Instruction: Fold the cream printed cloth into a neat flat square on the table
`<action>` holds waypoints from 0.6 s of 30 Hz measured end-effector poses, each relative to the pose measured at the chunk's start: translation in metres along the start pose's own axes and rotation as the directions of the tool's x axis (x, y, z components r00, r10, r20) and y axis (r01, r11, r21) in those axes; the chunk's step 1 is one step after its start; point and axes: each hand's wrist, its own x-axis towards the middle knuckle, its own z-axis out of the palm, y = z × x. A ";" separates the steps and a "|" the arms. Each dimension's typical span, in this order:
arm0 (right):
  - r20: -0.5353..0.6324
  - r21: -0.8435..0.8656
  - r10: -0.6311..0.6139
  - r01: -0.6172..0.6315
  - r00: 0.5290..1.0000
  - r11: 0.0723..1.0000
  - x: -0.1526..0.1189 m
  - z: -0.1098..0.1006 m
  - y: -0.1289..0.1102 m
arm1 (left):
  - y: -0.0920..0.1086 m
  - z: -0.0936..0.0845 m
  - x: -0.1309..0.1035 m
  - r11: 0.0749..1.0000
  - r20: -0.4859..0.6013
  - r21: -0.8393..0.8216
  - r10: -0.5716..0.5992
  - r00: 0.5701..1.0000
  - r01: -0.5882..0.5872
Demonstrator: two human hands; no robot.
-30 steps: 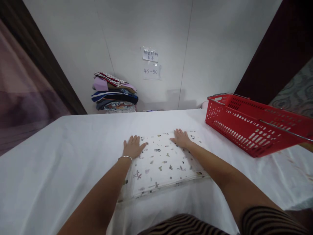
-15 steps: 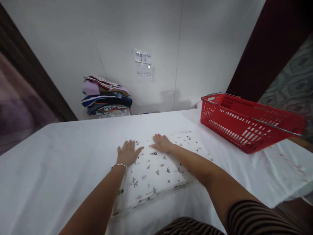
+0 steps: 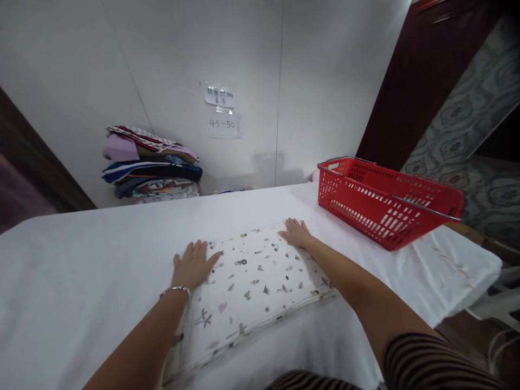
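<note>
1. Head view, the cloth: A folded cloth (image 3: 252,284) with little leaf and dot prints lies flat on the table (image 3: 81,281), right in front of the person. It lies a bit crooked, with one corner pointing toward the person's body. It looks thick, like many layers folded on top of each other.

2. Head view, the left hand: The left hand (image 3: 193,265) lies flat with fingers spread, not gripping anything. It presses on the far left edge of the cloth, partly on the white table cover. A thin bracelet (image 3: 175,290) sits on the wrist. A flat hand like this probably keeps the layers from slipping.

3. Head view, the right hand: The right hand (image 3: 296,233) is also flat and loose, holding nothing. It rests on the far right corner of the cloth. The two hands are well apart, so together they likely push the cloth smooth.

4. Head view, other things: A red basket (image 3: 385,203) stands on the right side of the table, near the right hand but not touching it. I cannot see anything inside it. A pile of folded clothes (image 3: 152,168) sits by the wall, far from the hands. Two paper notes (image 3: 221,111) stick on the wall above.
</note>
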 end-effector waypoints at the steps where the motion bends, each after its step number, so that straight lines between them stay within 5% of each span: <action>1: -0.010 0.003 0.021 -0.021 1.000 1.000 0.000 0.000 0.002 | 0.000 0.000 0.000 1.000 -0.001 0.003 0.002 1.000 -0.002; 10: 0.020 0.009 0.102 -0.102 0.995 0.995 -0.006 -0.007 0.008 | 0.000 -0.001 0.000 1.000 0.033 -0.030 -0.006 0.999 0.007; 14: -0.056 -0.060 -0.062 0.059 0.997 0.996 -0.030 0.006 -0.015 | 0.000 -0.009 -0.002 0.985 0.027 -0.167 -0.040 0.999 0.044; 18: -0.007 -0.067 -0.186 0.185 0.983 0.980 -0.050 0.026 -0.024 | -0.016 -0.028 -0.016 0.907 -0.053 -0.399 -0.168 0.984 0.133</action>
